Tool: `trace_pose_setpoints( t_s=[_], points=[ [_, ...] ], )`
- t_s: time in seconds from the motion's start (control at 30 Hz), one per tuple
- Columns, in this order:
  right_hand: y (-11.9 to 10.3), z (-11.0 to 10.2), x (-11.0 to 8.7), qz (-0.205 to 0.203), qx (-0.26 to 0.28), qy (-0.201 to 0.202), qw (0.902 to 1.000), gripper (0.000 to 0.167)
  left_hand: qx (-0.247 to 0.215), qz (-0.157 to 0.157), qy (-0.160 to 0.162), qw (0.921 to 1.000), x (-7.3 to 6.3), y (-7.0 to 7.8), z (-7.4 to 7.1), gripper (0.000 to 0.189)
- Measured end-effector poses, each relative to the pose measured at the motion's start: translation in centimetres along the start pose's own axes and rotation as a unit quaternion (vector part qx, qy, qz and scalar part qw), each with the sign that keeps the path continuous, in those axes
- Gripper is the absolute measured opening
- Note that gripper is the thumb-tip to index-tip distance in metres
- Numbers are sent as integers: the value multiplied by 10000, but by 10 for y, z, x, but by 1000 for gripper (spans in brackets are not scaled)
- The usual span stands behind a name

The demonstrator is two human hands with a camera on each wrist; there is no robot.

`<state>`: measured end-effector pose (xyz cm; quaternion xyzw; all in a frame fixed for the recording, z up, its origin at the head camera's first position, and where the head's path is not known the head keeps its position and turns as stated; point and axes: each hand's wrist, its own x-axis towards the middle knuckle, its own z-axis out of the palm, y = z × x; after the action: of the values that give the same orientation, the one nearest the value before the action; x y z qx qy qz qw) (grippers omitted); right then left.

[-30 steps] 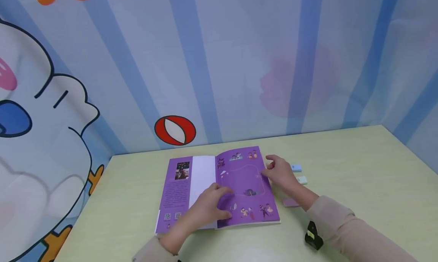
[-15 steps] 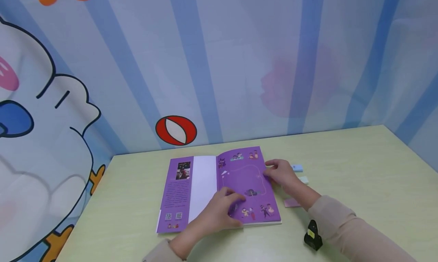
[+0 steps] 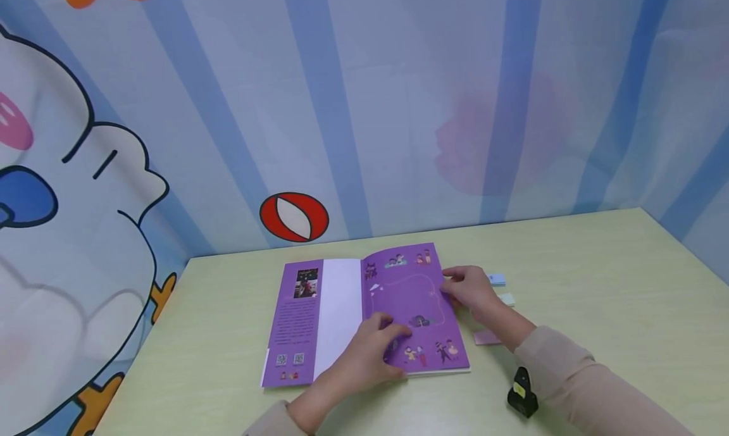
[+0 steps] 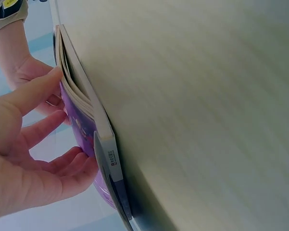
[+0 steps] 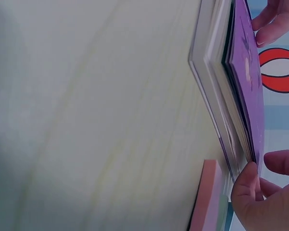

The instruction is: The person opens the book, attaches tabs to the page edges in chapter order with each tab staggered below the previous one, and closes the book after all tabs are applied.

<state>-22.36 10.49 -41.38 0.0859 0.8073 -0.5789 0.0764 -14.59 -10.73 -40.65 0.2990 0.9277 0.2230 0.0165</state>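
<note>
An open, cartoon-printed purple book [image 3: 381,297] is pinched by the right hand [image 3: 473,292]; left of that grip, it is touched by the spread left hand [image 3: 370,355].

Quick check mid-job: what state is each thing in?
Book: open, lying on the table
Left hand: touching the right-hand purple page
Right hand: pinching pages at the right edge
Pink block, blue block, pale green block: each partly hidden

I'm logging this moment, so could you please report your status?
Left hand on right page, right hand at its outer edge. Book open. Pink block beside it, apparently not blocking.
</note>
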Motion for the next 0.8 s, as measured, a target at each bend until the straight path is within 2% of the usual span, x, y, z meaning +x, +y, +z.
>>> trace_pose_setpoints(
  t_s=[0.5,0.63,0.8],
  points=[
    [-4,-2,-5,-364,-115,144,9992,45,-69,-124,-117,9998,2,0,2,57],
    [-3,-2,-4,-429,169,111,9989,43,-65,-90,-92,9999,3,-1,3,56],
    [-4,-3,-1,-99,741,-139,9971,43,-80,-54,-46,9999,2,0,1,57]
  ],
)
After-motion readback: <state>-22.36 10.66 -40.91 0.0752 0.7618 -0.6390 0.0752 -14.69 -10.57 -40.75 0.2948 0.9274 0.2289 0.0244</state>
